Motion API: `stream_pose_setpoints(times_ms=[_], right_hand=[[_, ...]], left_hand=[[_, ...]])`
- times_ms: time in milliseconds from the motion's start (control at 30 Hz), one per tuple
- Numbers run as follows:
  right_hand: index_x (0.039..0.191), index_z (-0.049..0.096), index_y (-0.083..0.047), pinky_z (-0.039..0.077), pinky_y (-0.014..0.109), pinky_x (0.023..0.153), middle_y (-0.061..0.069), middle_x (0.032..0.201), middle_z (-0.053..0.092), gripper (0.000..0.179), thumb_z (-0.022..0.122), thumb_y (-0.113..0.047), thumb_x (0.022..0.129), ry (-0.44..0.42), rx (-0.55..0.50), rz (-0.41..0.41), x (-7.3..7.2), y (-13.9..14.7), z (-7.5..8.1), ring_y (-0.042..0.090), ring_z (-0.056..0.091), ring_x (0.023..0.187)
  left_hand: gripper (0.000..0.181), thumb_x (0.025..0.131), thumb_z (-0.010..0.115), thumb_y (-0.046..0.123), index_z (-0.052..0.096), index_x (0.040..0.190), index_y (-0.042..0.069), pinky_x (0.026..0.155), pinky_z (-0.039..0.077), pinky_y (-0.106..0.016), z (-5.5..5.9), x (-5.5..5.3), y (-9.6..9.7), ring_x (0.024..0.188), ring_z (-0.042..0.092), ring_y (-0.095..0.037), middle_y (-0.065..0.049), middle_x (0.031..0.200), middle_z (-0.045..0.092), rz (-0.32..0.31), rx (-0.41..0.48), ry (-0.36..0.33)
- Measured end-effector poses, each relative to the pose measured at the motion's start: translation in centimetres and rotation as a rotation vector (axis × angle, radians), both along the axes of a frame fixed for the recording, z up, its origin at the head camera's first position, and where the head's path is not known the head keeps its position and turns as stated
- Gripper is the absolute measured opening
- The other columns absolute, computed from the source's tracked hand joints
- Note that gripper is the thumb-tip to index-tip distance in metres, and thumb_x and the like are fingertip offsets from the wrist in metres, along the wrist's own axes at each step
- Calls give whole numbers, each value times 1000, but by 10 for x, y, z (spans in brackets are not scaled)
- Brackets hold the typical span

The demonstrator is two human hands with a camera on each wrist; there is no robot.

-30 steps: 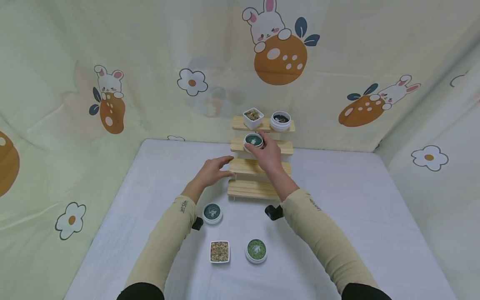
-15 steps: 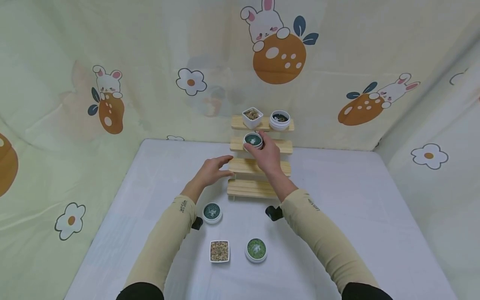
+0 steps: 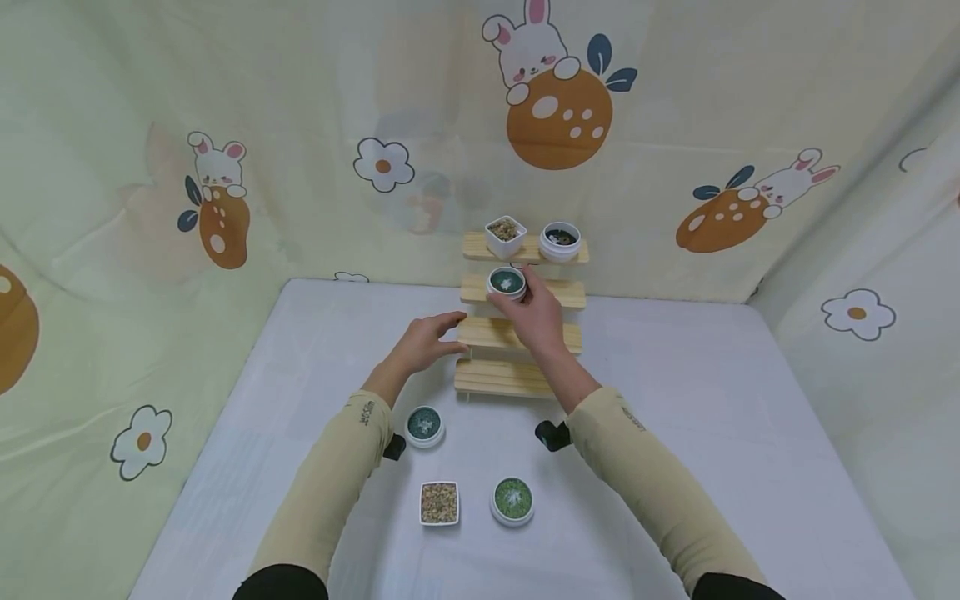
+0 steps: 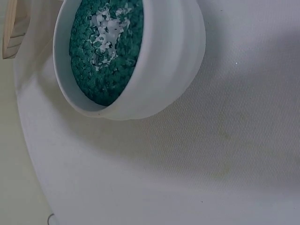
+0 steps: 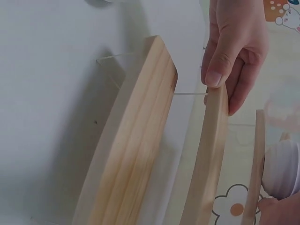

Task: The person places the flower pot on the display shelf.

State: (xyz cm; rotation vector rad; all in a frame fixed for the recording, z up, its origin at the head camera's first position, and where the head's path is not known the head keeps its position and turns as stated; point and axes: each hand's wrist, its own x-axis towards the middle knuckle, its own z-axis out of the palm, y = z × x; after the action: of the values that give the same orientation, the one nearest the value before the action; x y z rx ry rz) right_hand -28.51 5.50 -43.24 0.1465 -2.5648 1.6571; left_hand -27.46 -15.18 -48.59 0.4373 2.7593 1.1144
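Note:
My right hand point(image 3: 536, 315) holds a round white pot with dark green filling point(image 3: 507, 283) at the second-highest plank, thumb in front and fingers at its right side. In the right wrist view this pot point(image 5: 282, 166) is cut off by the edge, a fingertip against it. My left hand point(image 3: 425, 340) grips the left end of the stepped wooden stand point(image 3: 495, 332); thumb and fingers sit round a plank end in the right wrist view. Beside my left forearm stands another green-filled round pot point(image 3: 424, 425), large in the left wrist view.
On the top plank stand a square pot of tan granules point(image 3: 506, 237) and a round pot with dark filling point(image 3: 560, 241). Nearer on the white table point(image 3: 660, 417) are another square granule pot point(image 3: 438, 503) and a bright green-filled round pot point(image 3: 513, 500). A printed curtain hangs behind.
My right hand and forearm have shifted slightly right, with the fingers a little farther round from the pot's far side. The pot and left hand stay where they were.

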Motion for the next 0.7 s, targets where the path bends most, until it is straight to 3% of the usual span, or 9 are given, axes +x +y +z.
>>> stream_pose_setpoints(times_ms=[133, 267, 700], right_hand=[[150, 39, -8, 38, 31, 111, 8, 153, 40, 76, 75, -31, 87, -20, -72, 29, 8, 7, -1, 21, 41, 138], [152, 33, -6, 33, 28, 114, 7, 157, 32, 81, 75, -32, 88, -37, -75, 29, 15, 15, -1, 22, 35, 141], [152, 34, -8, 35, 27, 113, 7, 155, 36, 80, 73, -38, 88, -58, -58, 35, 32, 38, -9, 22, 37, 140]], left_hand=[[64, 87, 75, 29, 51, 142, 8, 109, 42, -36, 0, -1, 1, 128, 52, -28, -11, 139, 56, -4, -2, 14], [64, 87, 75, 29, 51, 142, 8, 109, 42, -36, 0, -1, 0, 129, 52, -27, -11, 139, 56, -4, -8, 15], [63, 88, 74, 26, 50, 143, 8, 109, 42, -37, -2, -1, 1, 130, 51, -28, -12, 141, 54, -2, 4, -5]])
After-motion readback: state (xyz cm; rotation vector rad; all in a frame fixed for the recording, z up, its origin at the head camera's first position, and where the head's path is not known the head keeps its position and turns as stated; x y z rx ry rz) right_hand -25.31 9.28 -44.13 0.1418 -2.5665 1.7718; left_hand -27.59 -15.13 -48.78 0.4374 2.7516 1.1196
